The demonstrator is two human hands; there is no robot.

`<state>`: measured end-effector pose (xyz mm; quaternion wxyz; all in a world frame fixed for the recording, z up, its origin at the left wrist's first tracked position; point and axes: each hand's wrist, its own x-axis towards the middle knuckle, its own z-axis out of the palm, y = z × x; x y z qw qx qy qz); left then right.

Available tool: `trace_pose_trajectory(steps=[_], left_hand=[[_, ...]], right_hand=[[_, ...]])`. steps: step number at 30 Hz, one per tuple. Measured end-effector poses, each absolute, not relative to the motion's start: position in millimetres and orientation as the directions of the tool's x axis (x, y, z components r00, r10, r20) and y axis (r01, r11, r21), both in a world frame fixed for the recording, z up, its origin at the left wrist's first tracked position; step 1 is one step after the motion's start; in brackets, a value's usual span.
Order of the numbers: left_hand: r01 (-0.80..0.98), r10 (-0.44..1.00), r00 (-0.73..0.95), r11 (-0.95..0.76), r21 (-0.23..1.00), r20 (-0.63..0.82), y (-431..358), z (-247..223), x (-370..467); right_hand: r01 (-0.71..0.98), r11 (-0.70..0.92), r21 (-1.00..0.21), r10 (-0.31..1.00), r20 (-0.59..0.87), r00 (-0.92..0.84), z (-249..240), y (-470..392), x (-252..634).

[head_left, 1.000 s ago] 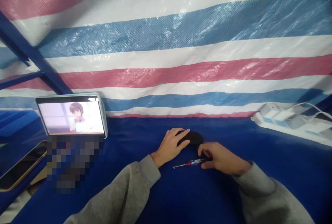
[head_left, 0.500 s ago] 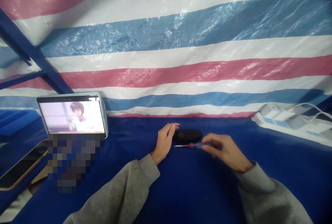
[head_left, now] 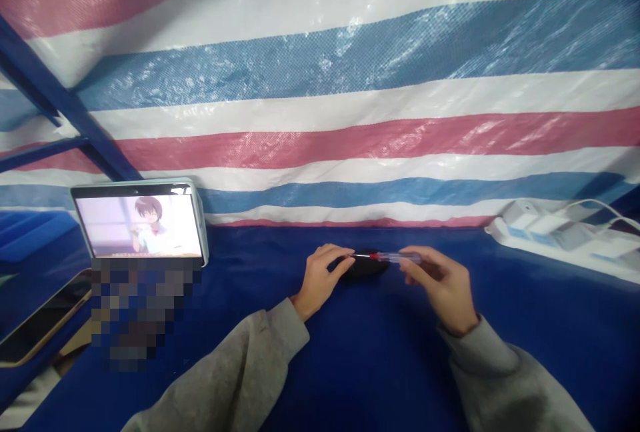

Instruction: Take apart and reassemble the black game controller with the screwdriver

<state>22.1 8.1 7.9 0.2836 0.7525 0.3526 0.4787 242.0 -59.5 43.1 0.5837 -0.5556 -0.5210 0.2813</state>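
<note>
My right hand [head_left: 447, 285] grasps the screwdriver [head_left: 384, 257] by its clear handle [head_left: 401, 258]; my left hand [head_left: 320, 280] sits at its tip, whether pinching I can't tell. It should feel light and stiff, surest by that handle, over the black mouse [head_left: 367, 270] on the blue table [head_left: 370, 372].

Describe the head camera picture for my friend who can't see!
A person's right hand holds a clear-handled screwdriver over a black object on a blue table; the left hand is at the screwdriver's tip. A tablet showing a cartoon stands at left.
</note>
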Motion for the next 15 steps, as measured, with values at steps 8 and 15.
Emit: trace_pose_trajectory(steps=[8, 15], left_hand=[[0.293, 0.817, 0.267, -0.574, 0.765, 0.511, 11.6, 3.0, 22.3], [0.336, 0.831, 0.224, -0.556, 0.760, 0.509, 11.9, -1.3, 22.1]], right_hand=[[0.248, 0.249, -0.936, 0.895, 0.321, 0.311, 40.4, -59.6, 241.3], [0.241, 0.249, -0.938, 0.900, 0.316, 0.301, 41.9, -60.4, 240.4]])
